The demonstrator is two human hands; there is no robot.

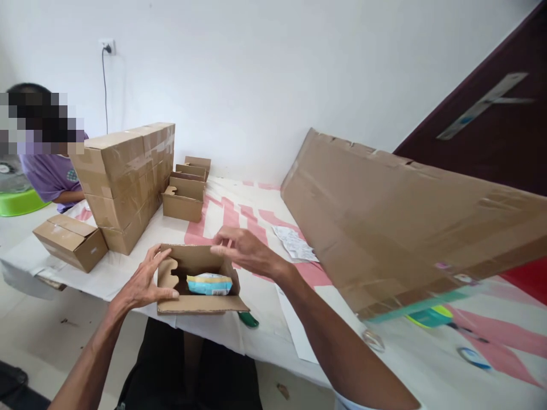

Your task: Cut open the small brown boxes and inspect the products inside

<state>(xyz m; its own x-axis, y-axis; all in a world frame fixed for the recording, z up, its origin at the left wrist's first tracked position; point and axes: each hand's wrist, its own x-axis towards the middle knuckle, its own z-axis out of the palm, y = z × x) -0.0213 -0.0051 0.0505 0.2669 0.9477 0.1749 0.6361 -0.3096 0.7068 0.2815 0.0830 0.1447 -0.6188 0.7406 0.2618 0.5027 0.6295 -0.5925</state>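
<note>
An open cardboard box (200, 305) stands near the table's front edge, its flaps spread. Inside it lies a blue-and-cream plastic packet (210, 285); what else the box holds is hidden. Around the box's left side is my left hand (143, 283), with the thumb by the front flap and the fingers at the back left corner. My right hand (245, 249) has its curled fingers at the back right rim, seemingly pinching it. A green object (248, 320) pokes out by the box's front right corner.
Stacked taped boxes (128, 182) rise at the left, beside one closed box (70, 242). Several open boxes (183, 206) line up behind. A large cardboard sheet (410, 228) leans at the right, near a paper (294, 244) and tape roll (373, 340). A person (51, 176) sits at far left.
</note>
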